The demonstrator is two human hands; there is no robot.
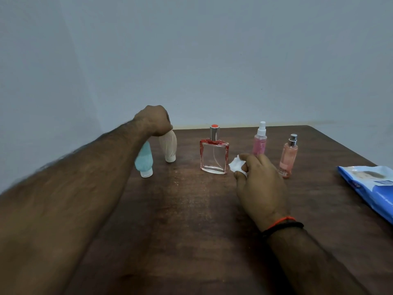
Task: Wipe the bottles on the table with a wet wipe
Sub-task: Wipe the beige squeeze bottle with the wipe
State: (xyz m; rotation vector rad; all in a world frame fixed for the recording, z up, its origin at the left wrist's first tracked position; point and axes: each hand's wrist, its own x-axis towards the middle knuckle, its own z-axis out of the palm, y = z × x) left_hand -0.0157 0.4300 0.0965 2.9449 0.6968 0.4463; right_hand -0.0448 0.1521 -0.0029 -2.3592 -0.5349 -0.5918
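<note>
My left hand (154, 121) grips the top of a beige squeeze bottle (169, 145) that stands cap-down at the table's far left. A teal squeeze bottle (144, 159) stands cap-down just in front of it, partly hidden by my forearm. A square glass perfume bottle (214, 156) with red trim stands mid-table. My right hand (260, 184) holds a crumpled white wet wipe (236, 163) just right of the perfume bottle. Behind my right hand stand a pink spray bottle (259, 139) and a peach spray bottle (288, 157).
A blue pack of wet wipes (371, 186) lies at the right edge of the dark wooden table (182, 209). A plain wall rises behind the table's far edge.
</note>
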